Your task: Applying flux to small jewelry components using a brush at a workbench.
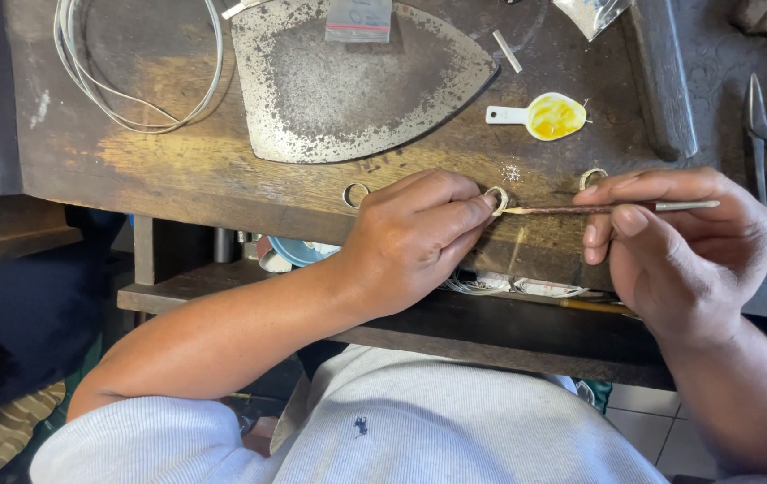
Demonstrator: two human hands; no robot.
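Left hand (415, 237): fingertips pinched on one small metal ring (496, 199), held at front edge of wooden bench (177, 161). Right hand (679, 242): closed on one thin brush (598, 209), tip touching held ring. Loose rings on bench: two, one (356, 194) left of left hand, one (592, 177) above right hand. One flat iron-shaped metal plate (348, 81). One white spoon (536, 116) with yellow paste. One wire coil (133, 63)

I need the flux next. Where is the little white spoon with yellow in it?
In the head view, the white spoon lies on the wooden bench at upper right, just right of the worn metal plate and above the right hand.
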